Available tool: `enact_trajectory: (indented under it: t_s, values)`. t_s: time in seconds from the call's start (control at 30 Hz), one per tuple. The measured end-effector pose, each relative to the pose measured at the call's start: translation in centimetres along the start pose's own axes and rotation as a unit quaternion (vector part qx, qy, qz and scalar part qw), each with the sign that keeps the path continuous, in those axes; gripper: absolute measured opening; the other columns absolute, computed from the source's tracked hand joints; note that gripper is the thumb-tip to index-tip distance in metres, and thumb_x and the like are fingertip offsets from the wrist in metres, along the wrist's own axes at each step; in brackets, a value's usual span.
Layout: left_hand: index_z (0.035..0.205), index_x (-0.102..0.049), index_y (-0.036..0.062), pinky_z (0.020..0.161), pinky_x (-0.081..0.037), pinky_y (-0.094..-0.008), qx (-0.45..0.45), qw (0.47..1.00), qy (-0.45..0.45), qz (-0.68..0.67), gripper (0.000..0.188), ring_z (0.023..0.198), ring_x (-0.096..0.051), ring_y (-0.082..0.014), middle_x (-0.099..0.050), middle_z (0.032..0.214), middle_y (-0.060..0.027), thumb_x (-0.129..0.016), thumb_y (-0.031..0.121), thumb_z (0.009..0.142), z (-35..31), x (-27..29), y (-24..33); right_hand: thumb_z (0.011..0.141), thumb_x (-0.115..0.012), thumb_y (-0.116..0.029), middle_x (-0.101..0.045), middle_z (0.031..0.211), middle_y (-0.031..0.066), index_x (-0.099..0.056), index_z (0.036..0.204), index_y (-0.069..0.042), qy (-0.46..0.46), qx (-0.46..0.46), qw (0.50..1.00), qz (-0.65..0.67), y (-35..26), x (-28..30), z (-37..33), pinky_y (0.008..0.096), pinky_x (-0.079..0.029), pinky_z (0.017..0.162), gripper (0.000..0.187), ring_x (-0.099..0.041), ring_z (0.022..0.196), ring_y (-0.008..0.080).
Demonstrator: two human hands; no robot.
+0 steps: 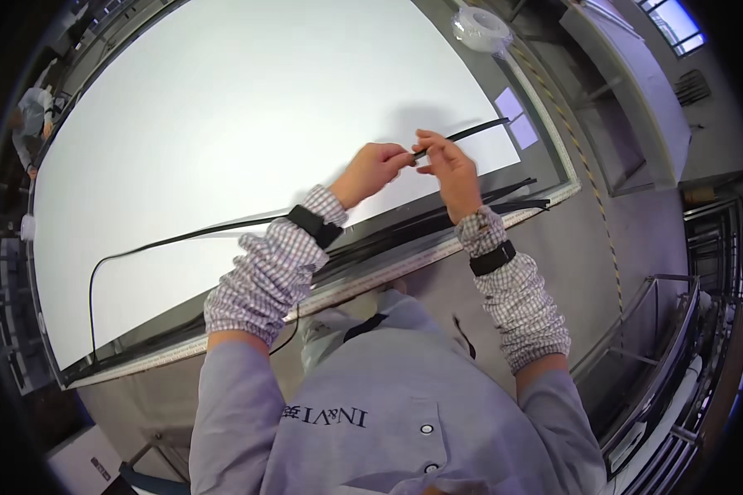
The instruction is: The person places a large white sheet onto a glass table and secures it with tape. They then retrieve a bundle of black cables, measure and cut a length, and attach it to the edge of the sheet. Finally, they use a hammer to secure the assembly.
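Several black strips (392,234): left bundled along the near table edge (371,279), apparently unhandled.
Left hand (376,172): raised strip (479,129) is pinched.
Right hand (456,175): fingers are part-spread around it, grip unclear.
White sheet (248,107): crossed by that strip, its handling seemingly unfinished.
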State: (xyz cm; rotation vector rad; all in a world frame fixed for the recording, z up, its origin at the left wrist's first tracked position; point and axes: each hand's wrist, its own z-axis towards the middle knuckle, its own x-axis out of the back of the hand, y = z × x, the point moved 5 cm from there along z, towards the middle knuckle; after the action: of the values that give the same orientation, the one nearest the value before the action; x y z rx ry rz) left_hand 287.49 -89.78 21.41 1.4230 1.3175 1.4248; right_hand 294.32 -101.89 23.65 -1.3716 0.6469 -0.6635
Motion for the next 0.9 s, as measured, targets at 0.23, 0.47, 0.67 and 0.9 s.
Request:
enact_trajectory:
  t_s: [0.23,0.47,0.67,0.9]
  values:
    - [0.089,-0.064,0.0032,0.052,-0.041,-0.0239,-0.032,0.963,0.003,0.268,0.019,0.054,-0.05,-0.0084,-0.054,0.057,-0.0034,-0.053,0.019,0.086,2.3,-2.0,-0.9,0.087,-0.05,-0.008,-0.064,0.081,0.003,-0.058,0.1,-0.003,0.064,-0.055,0.994,-0.071,2.3,10.6,2.6,0.0225,-0.044,0.06,0.016,-0.055,0.073,0.0072]
    - [0.104,-0.057,0.0005,0.055,-0.042,-0.0259,-0.009,0.997,-0.006,-0.073,0.029,0.061,-0.051,-0.0095,-0.061,0.073,-0.0047,-0.052,0.023,0.088,11.9,-11.7,1.8,0.087,-0.048,-0.002,-0.063,0.092,0.0051,-0.059,0.101,0.001,-0.025,-0.061,0.994,0.082,4.0,13.7,4.3,0.0242,-0.043,0.076,0.018,-0.055,0.084,0.0105]
    - [0.083,-0.066,0.0058,0.053,-0.042,-0.0293,-0.031,0.981,0.124,0.145,0.014,0.056,-0.052,-0.0158,-0.055,0.066,-0.0082,-0.059,0.018,0.081,16.2,-13.2,0.8,0.083,-0.055,-0.005,-0.063,0.088,0.0051,-0.062,0.099,-0.001,0.08,-0.04,0.979,-0.183,7.8,28.0,6.2,0.0219,-0.046,0.065,0.018,-0.058,0.075,0.0094]
    - [0.078,-0.066,0.0048,0.057,-0.044,-0.0341,-0.091,0.955,0.215,0.181,0.009,0.063,-0.056,-0.0255,-0.056,0.071,-0.0104,-0.063,0.013,0.074,18.6,-19.0,0.6,0.085,-0.053,-0.006,-0.063,0.079,0.0056,-0.062,0.096,0.0,0.031,-0.108,0.979,-0.169,9.6,33.5,8.0,0.0203,-0.046,0.057,0.016,-0.059,0.067,0.0091]
